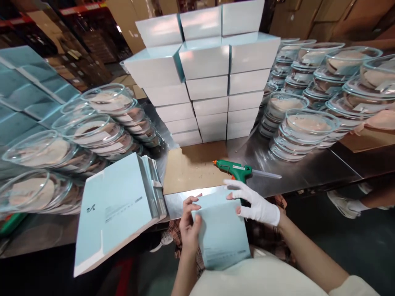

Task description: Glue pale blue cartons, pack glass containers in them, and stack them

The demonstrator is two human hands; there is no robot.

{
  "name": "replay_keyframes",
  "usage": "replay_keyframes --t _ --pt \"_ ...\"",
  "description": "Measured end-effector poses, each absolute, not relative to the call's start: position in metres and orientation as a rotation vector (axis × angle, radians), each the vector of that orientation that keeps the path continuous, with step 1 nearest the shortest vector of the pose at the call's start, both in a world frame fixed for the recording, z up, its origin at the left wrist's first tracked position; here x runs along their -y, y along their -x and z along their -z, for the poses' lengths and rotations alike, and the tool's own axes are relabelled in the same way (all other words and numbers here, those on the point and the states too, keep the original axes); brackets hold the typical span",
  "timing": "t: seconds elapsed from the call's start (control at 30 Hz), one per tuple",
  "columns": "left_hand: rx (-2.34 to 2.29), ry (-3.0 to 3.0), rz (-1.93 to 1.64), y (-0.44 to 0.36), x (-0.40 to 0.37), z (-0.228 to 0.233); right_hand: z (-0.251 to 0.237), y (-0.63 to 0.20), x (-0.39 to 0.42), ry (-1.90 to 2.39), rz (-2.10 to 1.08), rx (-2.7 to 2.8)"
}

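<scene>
My bare left hand [189, 224] grips the left edge of a flat light-blue carton blank [222, 234] held over my lap at the front of the steel table [308, 164]. My right hand [254, 202], in a white glove, holds the blank's upper right corner. A green glue gun [236, 169] lies on the table just beyond my right hand, nozzle pointing left over a brown cardboard sheet [193, 166].
A pile of flat blue blanks [115, 209] overhangs the table's front left. Folded white-blue boxes [205, 78] are stacked at the back centre. Stacks of lidded glass bowls stand on the left [92, 127] and on the right [308, 123]. Another person's shoe [341, 203] shows at right.
</scene>
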State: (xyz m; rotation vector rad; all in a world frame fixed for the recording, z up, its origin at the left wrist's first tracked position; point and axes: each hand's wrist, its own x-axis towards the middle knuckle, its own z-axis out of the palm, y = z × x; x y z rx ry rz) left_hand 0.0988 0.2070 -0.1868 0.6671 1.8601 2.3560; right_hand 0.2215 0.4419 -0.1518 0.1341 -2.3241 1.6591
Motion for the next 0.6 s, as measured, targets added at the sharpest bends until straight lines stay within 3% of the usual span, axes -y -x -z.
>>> replay_keyframes --t 0.13,0.23,0.3,0.4,0.5,0.6 --pt "-1.921 0.037 -2.869 -0.099 -0.207 0.172 0.175 -0.250 -0.421 0.327 -1.675 2.145" --pt "-1.805 0.270 -2.888 -0.107 -0.214 0.175 0.180 -0.264 -0.408 0.449 -1.734 2.013" --pt "-1.868 0.203 -2.666 -0.113 -0.219 0.182 0.168 -0.266 -0.410 0.534 -1.716 1.906" --pt "-2.432 -0.283 -2.325 -0.114 -0.220 0.185 0.132 -0.263 -0.428 0.508 -1.580 1.954" --pt "-2.960 -1.310 -1.813 -0.108 -0.214 0.164 0.090 -0.251 -0.446 0.032 -1.238 2.290" --pt "-2.824 -1.875 -1.105 -0.099 -0.204 0.138 0.051 -0.226 -0.472 -0.609 -1.039 2.563"
